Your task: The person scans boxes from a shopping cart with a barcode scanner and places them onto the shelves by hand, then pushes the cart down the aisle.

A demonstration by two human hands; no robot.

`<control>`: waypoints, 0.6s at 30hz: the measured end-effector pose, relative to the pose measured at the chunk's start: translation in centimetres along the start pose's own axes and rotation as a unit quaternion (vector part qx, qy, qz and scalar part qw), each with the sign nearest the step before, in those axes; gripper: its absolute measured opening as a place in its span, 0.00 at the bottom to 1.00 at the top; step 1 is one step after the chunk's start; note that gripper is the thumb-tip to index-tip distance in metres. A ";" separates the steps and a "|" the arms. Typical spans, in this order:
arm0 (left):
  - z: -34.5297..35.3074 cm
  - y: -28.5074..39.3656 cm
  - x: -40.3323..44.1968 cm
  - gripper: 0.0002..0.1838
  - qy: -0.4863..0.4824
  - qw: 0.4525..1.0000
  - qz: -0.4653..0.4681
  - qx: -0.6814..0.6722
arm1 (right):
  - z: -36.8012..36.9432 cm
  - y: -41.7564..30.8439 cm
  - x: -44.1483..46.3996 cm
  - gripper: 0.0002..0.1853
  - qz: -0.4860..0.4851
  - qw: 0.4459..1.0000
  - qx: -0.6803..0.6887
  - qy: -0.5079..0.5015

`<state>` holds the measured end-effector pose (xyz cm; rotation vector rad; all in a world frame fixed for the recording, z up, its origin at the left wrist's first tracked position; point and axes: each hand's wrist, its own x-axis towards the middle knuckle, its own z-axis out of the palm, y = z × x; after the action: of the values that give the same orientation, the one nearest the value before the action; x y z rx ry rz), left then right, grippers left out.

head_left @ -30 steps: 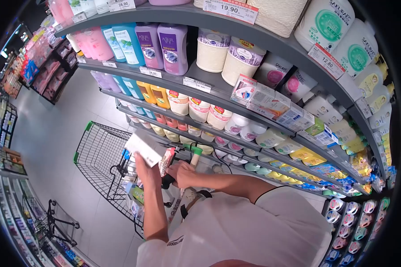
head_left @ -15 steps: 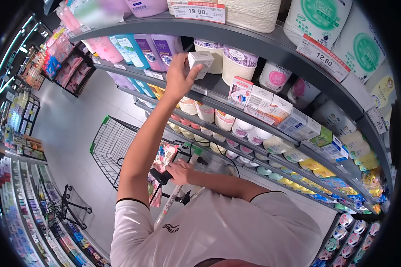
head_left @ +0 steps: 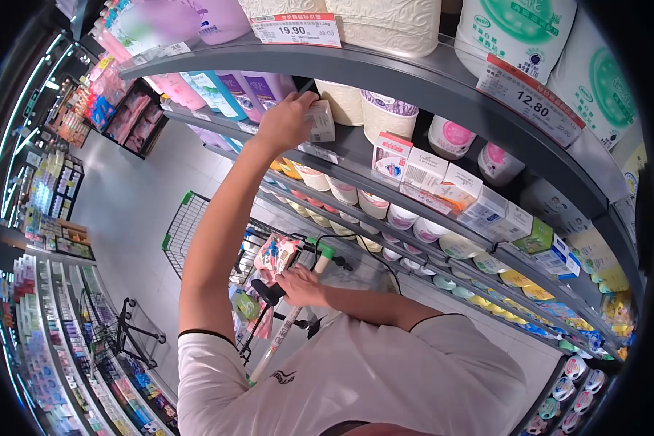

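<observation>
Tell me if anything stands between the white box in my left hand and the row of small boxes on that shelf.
Nothing visible. Between the white box and the small boxes, the shelf shows bare at the front. The purple-banded tub stands farther back.

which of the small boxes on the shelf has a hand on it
The white box at the left hand; it sits apart from the row of boxes that begins with the red-and-white box.

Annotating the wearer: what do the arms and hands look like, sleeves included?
Left hand and right hand both ungloved, with no watch or bracelet visible. Short white sleeves with thin dark edging at the hems; arms bare below them.
</observation>
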<state>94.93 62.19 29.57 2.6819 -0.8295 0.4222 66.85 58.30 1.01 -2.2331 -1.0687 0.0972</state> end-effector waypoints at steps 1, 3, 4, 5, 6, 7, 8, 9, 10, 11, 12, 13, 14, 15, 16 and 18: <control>-0.2 0.7 0.1 0.22 -0.006 0.999 -0.011 0.051 | 0.2 0.1 -0.1 0.25 -0.001 1.000 0.002 -0.003; 0.5 0.8 0.5 0.20 0.014 0.991 0.015 0.131 | 0.4 0.1 0.0 0.26 -0.002 1.000 0.002 0.001; 0.7 0.6 0.7 0.19 0.034 0.976 0.046 0.211 | 0.4 0.1 0.1 0.26 -0.003 1.000 0.003 0.000; 1.0 0.5 0.9 0.19 0.034 0.976 0.046 0.212 | 0.4 0.2 0.1 0.27 -0.002 1.000 0.007 -0.012; 1.1 0.4 1.2 0.18 0.036 0.975 0.044 0.215 | 0.2 0.2 0.2 0.27 0.000 1.000 0.010 -0.023; 1.2 0.3 1.3 0.16 0.038 0.974 0.043 0.217 | 0.1 0.2 0.4 0.27 0.000 1.000 0.010 -0.022; 1.4 0.2 1.4 0.16 0.038 0.974 0.044 0.218 | 0.0 0.2 0.4 0.27 0.001 0.999 0.012 -0.032; 1.4 0.4 1.4 0.16 0.033 0.974 0.043 0.218 | -0.1 0.1 0.4 0.27 0.002 0.999 0.015 -0.042; 1.3 0.5 1.5 0.15 0.029 0.974 0.044 0.219 | -0.1 0.1 0.5 0.27 0.003 0.999 0.015 -0.040; 1.2 0.6 1.5 0.15 0.028 0.974 0.046 0.219 | -0.1 0.1 0.6 0.27 0.003 0.999 0.011 -0.040; 1.3 0.7 1.4 0.15 0.030 0.969 0.053 0.239 | -0.1 0.1 0.5 0.27 0.003 0.999 0.006 -0.042; 1.3 0.8 1.3 0.14 0.031 0.964 0.060 0.259 | 0.0 0.1 0.4 0.27 0.005 0.999 0.007 -0.042; 1.3 0.9 1.2 0.14 0.030 0.964 0.061 0.257 | 0.0 0.0 0.3 0.28 -0.001 1.000 0.007 -0.021; 1.2 0.9 1.0 0.13 0.035 0.961 0.070 0.265 | 0.0 0.0 0.2 0.28 -0.007 1.000 0.007 -0.002; 1.2 0.9 0.9 0.13 0.041 0.958 0.079 0.274 | 0.0 0.0 0.2 0.28 -0.006 1.000 0.007 -0.002; 1.1 0.8 0.8 0.11 0.038 0.955 0.087 0.282 | 0.1 0.1 0.3 0.28 -0.005 1.000 0.013 -0.001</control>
<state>95.29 60.78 29.00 3.0801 -1.0574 0.9230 67.09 58.53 0.98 -2.2059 -1.0736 0.1094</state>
